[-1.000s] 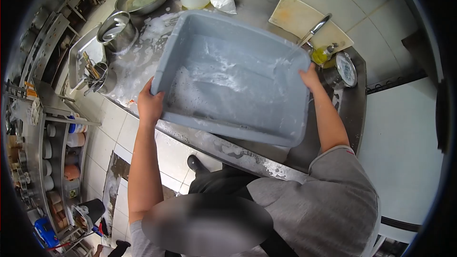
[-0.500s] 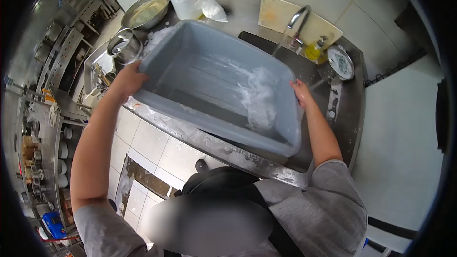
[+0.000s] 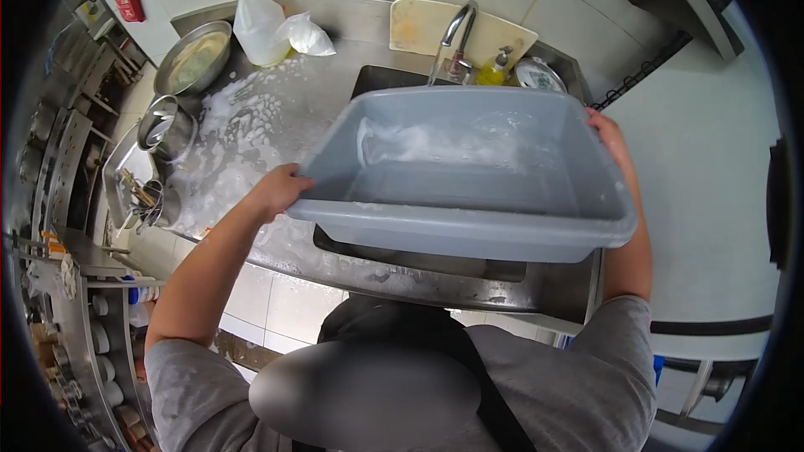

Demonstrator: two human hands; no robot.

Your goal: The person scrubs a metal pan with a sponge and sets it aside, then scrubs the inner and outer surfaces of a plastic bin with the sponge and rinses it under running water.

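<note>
A large grey plastic tub point(image 3: 469, 230) is held over the sink basin point(image 3: 419, 266), its near rim tilted up. Foamy water lies along the far side inside it. My left hand point(image 3: 283, 191) grips the tub's left rim, fingers wrapped over the corner. On the opposite end, my right hand point(image 3: 610, 138) is closed on the right rim, its fingers partly hidden. The chrome faucet point(image 3: 459, 29) stands just behind the tub, with water running down from its spout.
Suds cover the steel counter point(image 3: 327, 125) at left. Around it stand a metal bowl point(image 3: 194, 59), a plastic jug point(image 3: 258, 25), a white bag point(image 3: 306, 34), a metal pot point(image 3: 167, 130) and utensils point(image 3: 144, 194). Behind the faucet lean a cutting board point(image 3: 410, 27) and a soap bottle point(image 3: 494, 69).
The tub has shifted right and tipped away from me, both hands still on it. Its water has moved from the middle, then the right end, to the far side.
</note>
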